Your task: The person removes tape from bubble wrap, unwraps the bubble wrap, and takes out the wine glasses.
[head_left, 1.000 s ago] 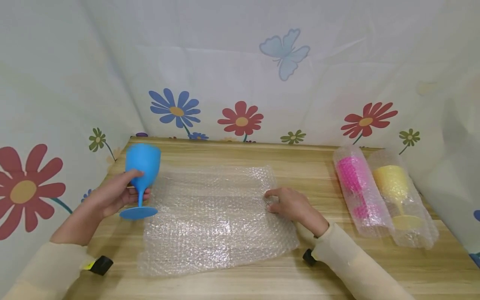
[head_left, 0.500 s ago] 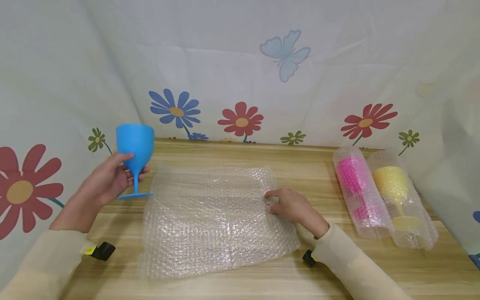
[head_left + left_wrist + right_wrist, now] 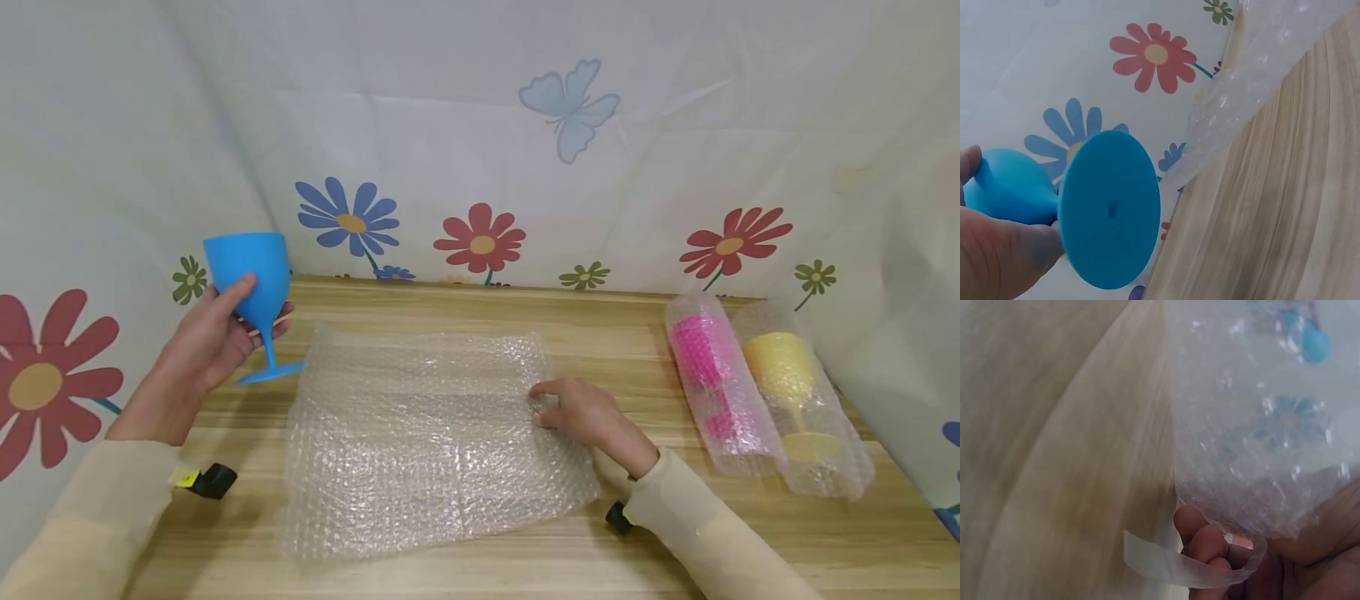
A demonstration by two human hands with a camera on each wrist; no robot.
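Observation:
A blue plastic goblet [image 3: 262, 287] is held up off the table at the left by my left hand [image 3: 213, 333], thumb on the bowl and fingers behind it. Its round foot [image 3: 1110, 212] faces the camera in the left wrist view. A clear sheet of bubble wrap [image 3: 427, 442] lies spread across the middle of the table, to the right of the goblet. My right hand [image 3: 588, 417] pinches the sheet's right edge. From its curled fingers, in the right wrist view, a curved strip of clear tape [image 3: 1160, 562] sticks out.
At the right of the wooden table [image 3: 592, 558], a pink goblet in bubble wrap [image 3: 705, 354] lies beside a yellow goblet in bubble wrap [image 3: 783, 367]. A flower-printed curtain [image 3: 420, 125] closes off the back and both sides.
My left hand has lifted the blue goblet and shifted it slightly left, tilting it. The right hand and the bubble wrap have stayed in place.

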